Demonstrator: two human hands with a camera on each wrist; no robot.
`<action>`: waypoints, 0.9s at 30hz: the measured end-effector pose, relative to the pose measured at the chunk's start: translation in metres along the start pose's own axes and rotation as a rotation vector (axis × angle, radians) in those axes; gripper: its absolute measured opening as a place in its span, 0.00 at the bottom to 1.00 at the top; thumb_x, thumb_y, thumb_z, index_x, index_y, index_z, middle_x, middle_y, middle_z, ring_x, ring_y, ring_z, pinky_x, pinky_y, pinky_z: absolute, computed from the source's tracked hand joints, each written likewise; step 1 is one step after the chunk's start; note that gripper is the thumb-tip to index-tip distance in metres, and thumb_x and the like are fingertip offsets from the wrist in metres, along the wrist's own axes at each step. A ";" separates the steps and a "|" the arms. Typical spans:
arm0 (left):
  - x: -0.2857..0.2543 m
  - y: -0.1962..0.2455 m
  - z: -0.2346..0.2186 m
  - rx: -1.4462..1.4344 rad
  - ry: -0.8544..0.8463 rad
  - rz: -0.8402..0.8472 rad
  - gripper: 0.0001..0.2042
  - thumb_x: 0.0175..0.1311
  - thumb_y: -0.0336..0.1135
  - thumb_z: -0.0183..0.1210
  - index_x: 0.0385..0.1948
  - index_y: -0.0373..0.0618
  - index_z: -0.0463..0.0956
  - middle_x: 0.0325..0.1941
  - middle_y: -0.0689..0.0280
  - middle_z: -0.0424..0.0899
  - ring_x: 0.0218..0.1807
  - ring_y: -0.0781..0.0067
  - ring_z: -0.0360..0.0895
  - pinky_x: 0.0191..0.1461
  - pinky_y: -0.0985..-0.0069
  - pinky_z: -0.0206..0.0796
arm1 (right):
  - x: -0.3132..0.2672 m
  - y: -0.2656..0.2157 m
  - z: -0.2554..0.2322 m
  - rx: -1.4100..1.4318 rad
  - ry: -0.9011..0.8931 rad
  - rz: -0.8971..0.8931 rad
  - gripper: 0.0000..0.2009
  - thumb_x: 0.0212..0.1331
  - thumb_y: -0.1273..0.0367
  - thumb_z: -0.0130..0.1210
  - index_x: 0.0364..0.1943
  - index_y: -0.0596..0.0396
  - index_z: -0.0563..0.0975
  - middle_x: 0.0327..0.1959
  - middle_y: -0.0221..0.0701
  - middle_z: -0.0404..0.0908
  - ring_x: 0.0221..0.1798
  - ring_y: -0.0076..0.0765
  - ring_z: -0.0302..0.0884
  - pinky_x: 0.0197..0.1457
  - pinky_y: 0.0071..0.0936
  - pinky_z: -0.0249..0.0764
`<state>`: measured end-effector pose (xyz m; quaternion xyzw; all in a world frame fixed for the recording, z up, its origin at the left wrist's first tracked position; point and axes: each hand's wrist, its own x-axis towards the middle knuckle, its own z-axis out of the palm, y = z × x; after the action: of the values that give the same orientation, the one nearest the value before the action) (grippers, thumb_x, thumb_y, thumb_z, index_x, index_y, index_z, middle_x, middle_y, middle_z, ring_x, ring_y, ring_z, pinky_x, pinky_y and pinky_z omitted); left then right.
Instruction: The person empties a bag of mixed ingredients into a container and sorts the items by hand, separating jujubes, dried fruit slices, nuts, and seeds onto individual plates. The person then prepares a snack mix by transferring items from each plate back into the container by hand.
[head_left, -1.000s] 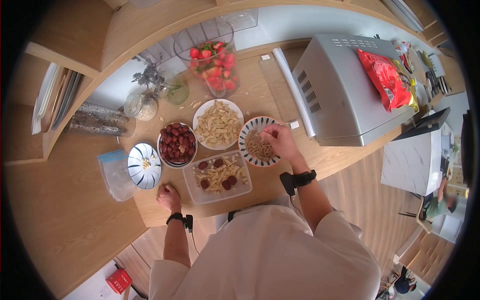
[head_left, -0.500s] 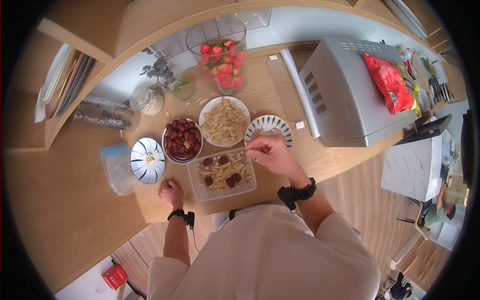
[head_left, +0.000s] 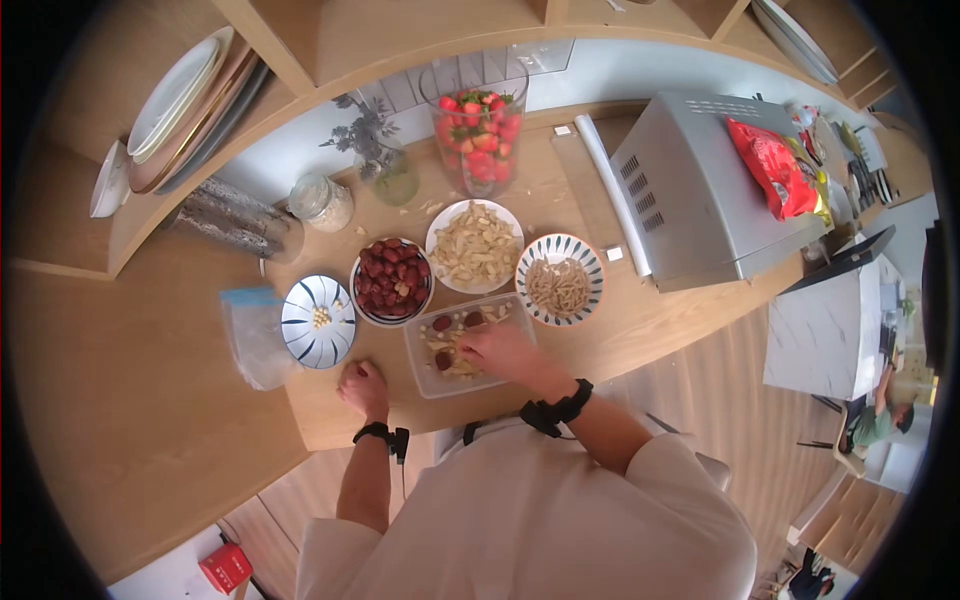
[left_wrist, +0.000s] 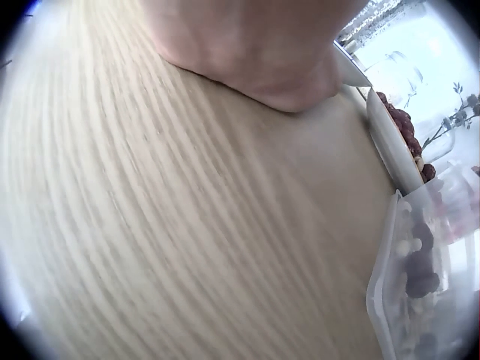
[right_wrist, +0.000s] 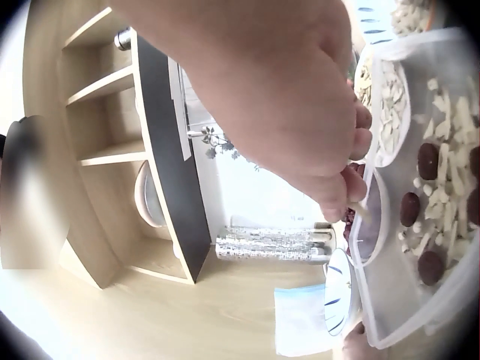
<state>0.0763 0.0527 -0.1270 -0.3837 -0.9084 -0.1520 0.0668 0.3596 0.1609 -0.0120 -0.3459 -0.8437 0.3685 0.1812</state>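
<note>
My right hand (head_left: 497, 352) is over the clear plastic container (head_left: 428, 384), which holds pale slices, small white pieces and several red dates (right_wrist: 409, 209). In the right wrist view its thumb and fingertips pinch a small tan-brown strip (right_wrist: 361, 210). Similar brown strips (head_left: 558, 287) fill the striped-rim bowl (head_left: 594, 262) just behind that hand. On the table, left of the container, rests my left hand (head_left: 363, 390), fingers loosely curled and holding nothing; in the left wrist view only part of it shows.
Behind the container stand a bowl of red dates (head_left: 392, 280) and a white plate (head_left: 433, 246) of pale slices. A blue-striped dish (head_left: 335, 345) and plastic bags (head_left: 255, 340) lie left. Farther back are a strawberry-filled vase (head_left: 480, 140), a glass jar (head_left: 322, 203) and a silver appliance (head_left: 690, 190).
My right hand has moved from the bowl of brown strips leftward and nearer, over the container. The left hand stays resting on the table. The head view has shifted, so the table things appear farther right.
</note>
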 end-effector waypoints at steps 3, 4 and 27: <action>-0.002 -0.001 -0.002 -0.054 -0.010 0.002 0.10 0.57 0.37 0.52 0.18 0.46 0.72 0.22 0.63 0.78 0.28 0.53 0.74 0.39 0.58 0.59 | 0.004 -0.009 0.012 -0.164 -0.057 0.061 0.08 0.60 0.64 0.54 0.33 0.52 0.80 0.32 0.34 0.82 0.38 0.45 0.82 0.39 0.43 0.78; -0.001 -0.004 -0.001 -0.070 -0.016 0.001 0.10 0.57 0.37 0.52 0.17 0.46 0.72 0.21 0.63 0.77 0.26 0.53 0.73 0.39 0.58 0.59 | 0.004 -0.008 0.018 -0.172 -0.051 0.064 0.08 0.60 0.64 0.54 0.33 0.52 0.80 0.32 0.34 0.82 0.38 0.45 0.82 0.39 0.43 0.78; -0.001 -0.023 0.006 -0.373 -0.040 0.128 0.14 0.54 0.37 0.57 0.13 0.44 0.67 0.15 0.60 0.72 0.21 0.54 0.70 0.30 0.55 0.59 | -0.065 0.019 -0.020 -0.238 0.265 0.456 0.20 0.59 0.63 0.58 0.55 0.52 0.72 0.39 0.44 0.81 0.39 0.56 0.81 0.41 0.48 0.77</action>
<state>0.0602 0.0388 -0.1381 -0.4495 -0.8394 -0.3053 -0.0139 0.4246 0.1334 -0.0169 -0.5905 -0.7505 0.2495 0.1606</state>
